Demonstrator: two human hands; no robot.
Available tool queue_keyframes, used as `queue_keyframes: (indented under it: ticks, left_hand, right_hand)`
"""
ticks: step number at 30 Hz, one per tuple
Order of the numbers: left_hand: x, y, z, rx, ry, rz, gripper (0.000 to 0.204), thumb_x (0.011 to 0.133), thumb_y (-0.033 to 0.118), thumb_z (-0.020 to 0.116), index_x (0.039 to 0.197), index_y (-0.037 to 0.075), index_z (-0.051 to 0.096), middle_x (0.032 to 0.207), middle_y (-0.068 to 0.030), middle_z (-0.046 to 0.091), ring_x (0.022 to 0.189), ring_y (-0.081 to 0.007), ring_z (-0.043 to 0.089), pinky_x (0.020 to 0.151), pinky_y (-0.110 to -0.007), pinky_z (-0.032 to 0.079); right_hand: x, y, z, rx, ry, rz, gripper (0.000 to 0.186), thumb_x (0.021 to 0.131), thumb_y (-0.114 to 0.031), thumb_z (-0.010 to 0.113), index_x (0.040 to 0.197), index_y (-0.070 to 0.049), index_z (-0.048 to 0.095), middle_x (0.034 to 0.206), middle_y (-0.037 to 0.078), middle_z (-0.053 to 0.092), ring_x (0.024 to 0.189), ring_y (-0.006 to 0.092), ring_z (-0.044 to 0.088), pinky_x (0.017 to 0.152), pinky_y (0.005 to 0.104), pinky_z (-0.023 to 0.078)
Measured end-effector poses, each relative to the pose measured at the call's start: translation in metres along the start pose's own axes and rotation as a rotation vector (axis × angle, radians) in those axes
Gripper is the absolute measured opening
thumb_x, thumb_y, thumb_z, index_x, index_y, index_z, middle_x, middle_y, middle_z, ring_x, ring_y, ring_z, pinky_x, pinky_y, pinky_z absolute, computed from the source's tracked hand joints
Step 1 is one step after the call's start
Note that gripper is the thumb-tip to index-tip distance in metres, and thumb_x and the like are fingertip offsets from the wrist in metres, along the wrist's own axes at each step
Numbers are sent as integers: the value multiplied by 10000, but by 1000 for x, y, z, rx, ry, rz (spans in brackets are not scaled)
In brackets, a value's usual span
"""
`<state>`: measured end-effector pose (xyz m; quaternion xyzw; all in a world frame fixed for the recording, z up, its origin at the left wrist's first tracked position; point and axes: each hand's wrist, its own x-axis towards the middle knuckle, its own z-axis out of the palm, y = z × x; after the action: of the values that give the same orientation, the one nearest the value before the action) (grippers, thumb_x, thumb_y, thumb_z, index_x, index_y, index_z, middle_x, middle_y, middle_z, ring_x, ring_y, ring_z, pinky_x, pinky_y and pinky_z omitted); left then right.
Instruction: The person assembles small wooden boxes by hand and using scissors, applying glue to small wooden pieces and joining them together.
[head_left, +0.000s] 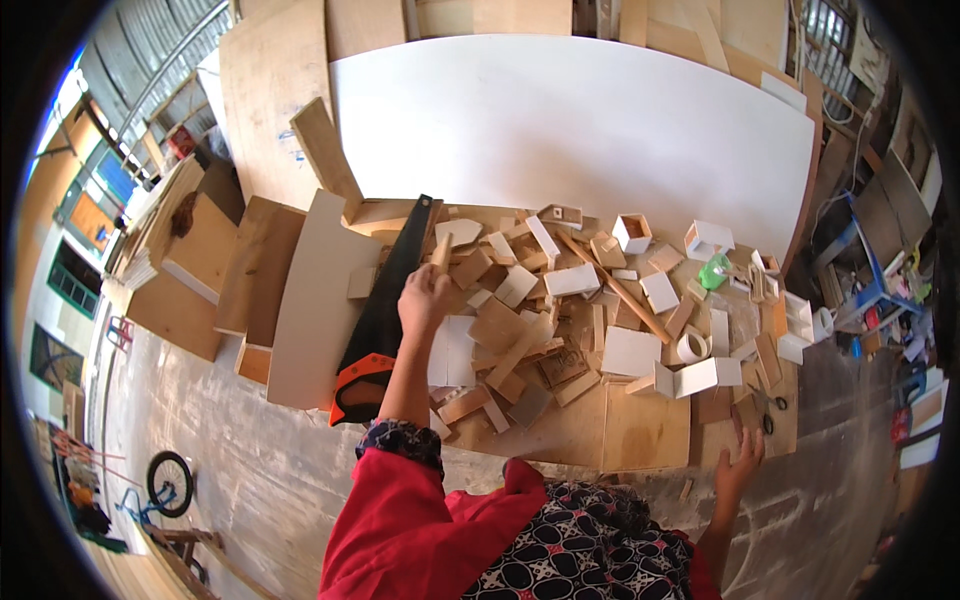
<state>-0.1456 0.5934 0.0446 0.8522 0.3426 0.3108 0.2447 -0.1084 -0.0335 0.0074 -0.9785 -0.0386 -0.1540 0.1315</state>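
Note:
My left hand (423, 296) reaches over the left part of the worktable and is closed on a small, pale wood offcut (442, 250). Beside it, to the left, lies a hand saw with a dark blade (392, 275) and an orange and black handle (362, 388). A heap of wood offcuts (500, 325), some bare and some white-faced, spreads to the right of that hand. At the table's near right edge is my right hand (738, 470), fingers apart and holding nothing. Close to its fingertips lie dark-handled scissors (768, 422).
Behind the heap stands a large white panel (580, 120). A long wooden stick (620, 292) lies across the offcuts. Farther right are a roll of tape (692, 347), a green object (713, 272) and small white boxes (632, 233). White-faced boards (305, 300) stand left of the saw.

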Motion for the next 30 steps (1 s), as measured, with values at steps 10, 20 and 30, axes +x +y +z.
queue_keyframes:
  ticks: [10,20,30]
  left_hand:
    - [-110,45,-31,-1869,-721,-673,560,891,355,470,1339,23,421,1282,-184,544,1103,-394,583,906,-488,516]
    - [-228,71,2,-1730,-1214,-908,677,749,172,537,1378,-12,369,1349,-191,484,1203,-349,512,1037,-454,409]
    - [-223,91,27,-1601,-979,-616,411,815,-57,559,1208,45,497,1171,-62,611,1079,-178,583,959,-332,439]
  right_hand:
    - [5,-26,-44,105,162,-53,477,770,-60,613,1245,-49,572,1370,176,451,1266,364,416,1048,454,326]
    - [16,-69,-68,233,221,-164,413,776,-61,637,1188,-67,613,1323,129,499,1227,347,448,1021,439,360]
    - [10,-89,-70,366,144,-285,304,777,-74,653,1079,-54,663,1233,114,557,1174,342,483,988,430,394]
